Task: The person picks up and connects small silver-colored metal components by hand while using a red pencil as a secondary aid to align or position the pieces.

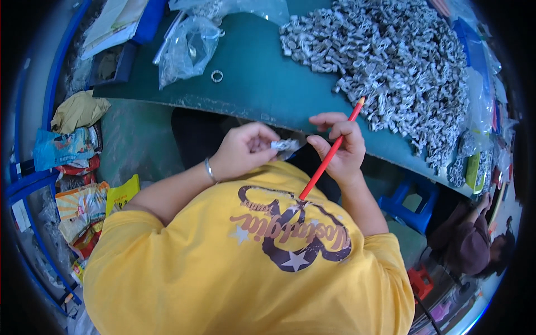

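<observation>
My left hand [245, 147], with a bangle at its wrist, is closed in front of my chest. Between its fingertips is a small silvery piece [285, 146], partly see-through; its exact kind is not clear. A red pencil [329, 152] with a pale tip slants up through my right hand [344, 146]. That hand's thumb and fingers are curled about the pencil, and the tip points toward the table. Both hands are over the near edge of the green table [268, 72], a short gap apart. A large heap of small grey metal parts [385, 61] lies beyond my right hand.
A metal ring [216, 76] and a clear plastic bag [190, 47] lie on the table's left part. Packets [84, 206] fill a blue rack at left. A blue stool [410, 202] stands under the table's right side. Another person [472, 240] sits at far right.
</observation>
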The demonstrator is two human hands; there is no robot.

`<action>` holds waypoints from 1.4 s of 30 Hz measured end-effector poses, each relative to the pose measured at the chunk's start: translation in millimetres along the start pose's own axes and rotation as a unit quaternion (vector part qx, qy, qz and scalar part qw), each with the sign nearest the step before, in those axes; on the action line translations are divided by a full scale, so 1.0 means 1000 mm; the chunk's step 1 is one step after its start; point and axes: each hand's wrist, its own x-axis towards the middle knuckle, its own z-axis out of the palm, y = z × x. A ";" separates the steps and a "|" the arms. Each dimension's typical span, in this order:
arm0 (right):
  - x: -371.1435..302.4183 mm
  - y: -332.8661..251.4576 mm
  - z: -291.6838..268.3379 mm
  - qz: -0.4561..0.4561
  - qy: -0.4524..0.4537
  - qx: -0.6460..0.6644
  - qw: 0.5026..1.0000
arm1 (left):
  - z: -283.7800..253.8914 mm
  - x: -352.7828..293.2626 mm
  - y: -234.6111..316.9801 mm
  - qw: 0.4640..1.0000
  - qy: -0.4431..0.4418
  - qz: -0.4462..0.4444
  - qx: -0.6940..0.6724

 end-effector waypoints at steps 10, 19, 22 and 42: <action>0.001 0.025 -0.004 -0.049 0.050 -0.186 0.980 | -0.002 0.025 0.033 0.981 -0.096 -0.048 0.159; 0.002 0.023 -0.003 -0.075 0.021 -0.215 0.974 | -0.027 0.194 0.061 0.817 0.220 0.300 0.441; 0.003 0.023 -0.001 -0.082 0.026 -0.208 0.974 | -0.024 0.195 0.055 0.821 0.218 0.260 0.459; -0.005 0.025 -0.009 -0.009 0.106 -0.238 0.965 | 0.014 0.077 0.033 0.896 0.176 0.279 0.299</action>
